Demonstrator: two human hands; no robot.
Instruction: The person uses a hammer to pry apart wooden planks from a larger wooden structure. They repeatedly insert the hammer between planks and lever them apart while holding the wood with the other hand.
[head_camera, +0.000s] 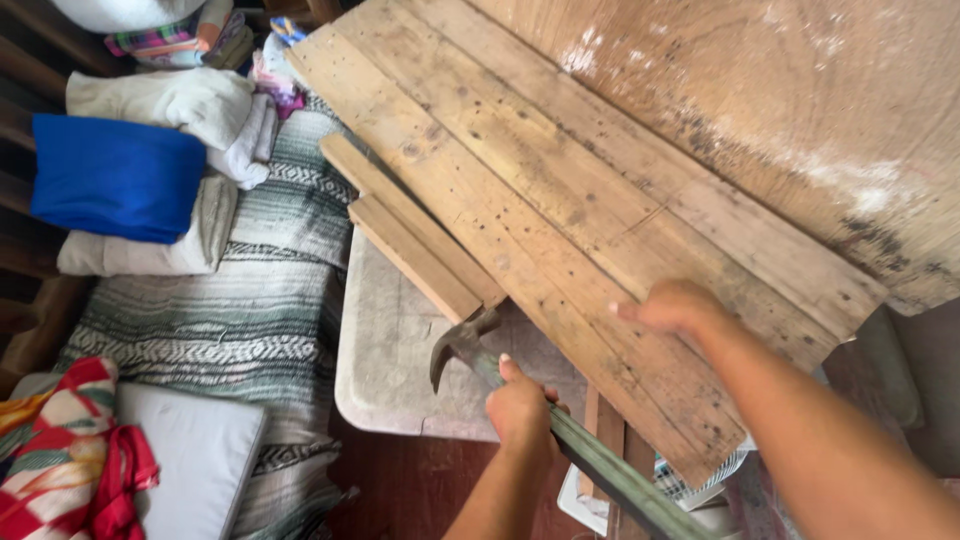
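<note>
Claw hammer (468, 342) sits at the lower edge of the plank panel (560, 230), head w/ curved claw right under the end of the short batten (420, 255) that lies along the panel's underside edge. Left hand (520, 405) is wrapped tight round the hammer's greenish handle (600, 465), thumb up, close behind the head. Right hand (675, 305) rests on the panel face w/ fingers curled over the wood, holding nothing else; can't tell how hard it presses.

Judging by how things lie: batten and the longer strip (385, 185) beside it are both still on the panel, flush, no gap visible where the claw meets the wood, so prying looks barely begun, if that's what the claw is for. No loose nails or freed boards in view. Panel planks still joined.

Around: the panel leans over a pale dusty bench (390, 350), a big stained board (800, 110) overlaps its upper right. To the left a striped grey-white blanket (260, 290), a blue cushion (115, 175), folded white cloths (180, 100), a red patterned cloth (70, 460) bottom left
</note>
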